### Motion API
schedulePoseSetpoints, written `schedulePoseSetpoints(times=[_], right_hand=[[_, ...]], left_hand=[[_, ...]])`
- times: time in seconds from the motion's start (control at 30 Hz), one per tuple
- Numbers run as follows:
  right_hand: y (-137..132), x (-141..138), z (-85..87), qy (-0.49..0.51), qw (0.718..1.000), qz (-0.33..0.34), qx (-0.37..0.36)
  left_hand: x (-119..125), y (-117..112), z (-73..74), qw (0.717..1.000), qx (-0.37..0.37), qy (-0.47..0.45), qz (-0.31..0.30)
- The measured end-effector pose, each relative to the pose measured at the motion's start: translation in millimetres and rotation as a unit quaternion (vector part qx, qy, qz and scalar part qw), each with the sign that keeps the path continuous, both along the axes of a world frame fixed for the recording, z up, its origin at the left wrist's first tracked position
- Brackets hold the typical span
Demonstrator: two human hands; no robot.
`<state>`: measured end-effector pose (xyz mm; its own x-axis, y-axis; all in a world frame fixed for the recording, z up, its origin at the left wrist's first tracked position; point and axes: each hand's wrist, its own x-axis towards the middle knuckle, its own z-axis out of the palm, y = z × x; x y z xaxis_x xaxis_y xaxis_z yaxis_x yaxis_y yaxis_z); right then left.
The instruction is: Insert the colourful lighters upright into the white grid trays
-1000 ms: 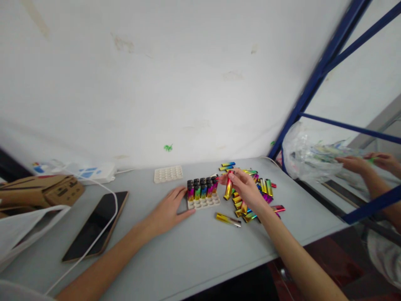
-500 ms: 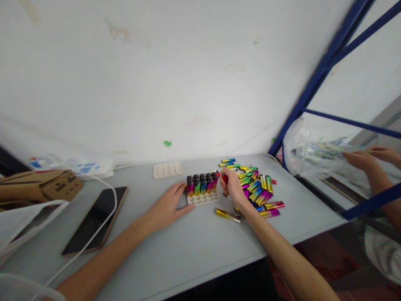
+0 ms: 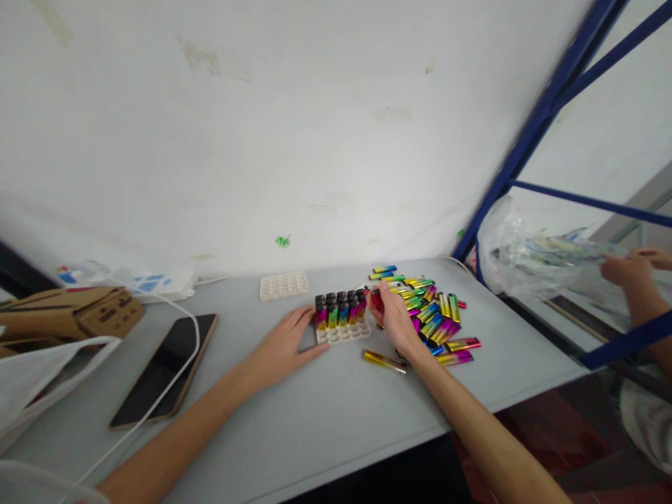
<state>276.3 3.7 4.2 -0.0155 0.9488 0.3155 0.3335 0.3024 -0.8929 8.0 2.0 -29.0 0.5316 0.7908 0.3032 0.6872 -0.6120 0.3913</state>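
Several shiny, multicoloured lighters (image 3: 341, 310) with black tops stand upright in the back rows of a white holder tray (image 3: 344, 336); its front rows of hollows show. My left hand (image 3: 286, 344) rests at the tray's left side, thumb and fingers spread around its corner. On the other side, my right hand (image 3: 395, 322) grips a red lighter (image 3: 376, 300) close to the right end of the rows; its lower part is hidden. A heap of loose metallic lighters (image 3: 433, 323) lies just beyond that hand. One gold lighter (image 3: 385, 361) lies nearer the front.
A second white tray (image 3: 284, 285) lies by the wall. To the left are a phone (image 3: 165, 371), a white cable (image 3: 197, 336), a cardboard box (image 3: 105, 311) and a plastic bag. At right, past a blue metal frame (image 3: 519, 150), another person's hands (image 3: 633, 269) hold clear plastic.
My right hand, with the red lighter, has shifted and turned slightly beside the tray. My left hand stays put. The other person's hands have moved a little to the right.
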Motion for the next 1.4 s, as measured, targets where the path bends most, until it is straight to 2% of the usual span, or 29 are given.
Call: schedulePoseSetpoints(times=[0.07,0.2,0.33,0.4,0.57,0.7,0.9,1.1,1.2,1.3,1.4], right_hand=[[-5,3,5.1,-0.054,0.996,-0.029,0.068],[-12,8,15.2,-0.152,0.964,-0.069,0.207],[-11,12,18.3,-0.191,0.942,-0.097,0.259],[-8,15,15.8,-0.21,0.941,-0.091,0.249],[-2,21,6.5,-0.242,0.952,-0.027,0.186],[-1,24,6.5,-0.274,0.951,0.001,0.145],[0,33,10.7,-0.328,0.932,0.016,0.151],[0,26,11.3,-0.404,0.904,0.009,0.139],[-7,28,14.5,-0.406,0.908,0.005,0.102],[-24,44,18.1,-0.371,0.922,0.074,0.084],[-51,61,18.3,-0.37,0.916,0.121,0.097]], left_hand=[[0,-1,1.7,1.0,0.0,0.001,-0.002],[1,-2,3.7,1.0,0.0,-0.002,-0.004],[1,-2,3.2,1.0,0.003,-0.005,-0.005],[0,-1,2.9,1.0,0.001,-0.004,-0.005],[0,-1,2.4,1.0,-0.004,-0.003,-0.004],[0,-1,1.5,1.0,-0.003,0.0,-0.001],[0,-2,3.3,1.0,0.003,-0.004,-0.01],[1,-3,5.7,1.0,0.0,0.005,-0.004],[2,-2,4.3,1.0,0.008,0.005,0.0],[2,-1,3.7,1.0,0.003,0.008,0.0],[2,-2,4.5,1.0,0.0,0.004,-0.001]])
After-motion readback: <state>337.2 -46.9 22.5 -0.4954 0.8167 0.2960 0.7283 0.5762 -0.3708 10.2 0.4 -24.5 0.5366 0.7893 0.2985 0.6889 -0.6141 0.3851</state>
